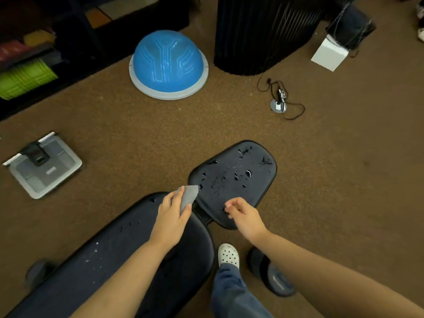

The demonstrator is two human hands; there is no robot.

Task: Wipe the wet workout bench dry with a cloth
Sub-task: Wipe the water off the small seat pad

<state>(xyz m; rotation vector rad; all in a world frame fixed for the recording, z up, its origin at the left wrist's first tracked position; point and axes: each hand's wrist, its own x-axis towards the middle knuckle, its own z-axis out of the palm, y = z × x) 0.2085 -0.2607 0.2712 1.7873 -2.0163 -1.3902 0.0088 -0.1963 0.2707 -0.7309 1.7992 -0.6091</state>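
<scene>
A black padded workout bench runs from the lower left to the centre. Its small seat pad (pixel 234 177) carries many water drops, and its long back pad (pixel 110 255) shows scattered drops too. My left hand (pixel 171 216) holds a small grey cloth (pixel 188 196) at the gap between the two pads, the cloth's corner touching the seat pad's near-left edge. My right hand (pixel 244 215) hovers over the seat pad's near edge, fingers loosely curled, holding nothing.
Brown carpet surrounds the bench. A blue balance dome (pixel 168 63) lies ahead, a grey scale (pixel 46 166) to the left, a black bin (pixel 263 33) and white box (pixel 329 52) behind. A cable with plug (pixel 278 99) lies on the floor. My white clog (pixel 228 254) stands beside the bench.
</scene>
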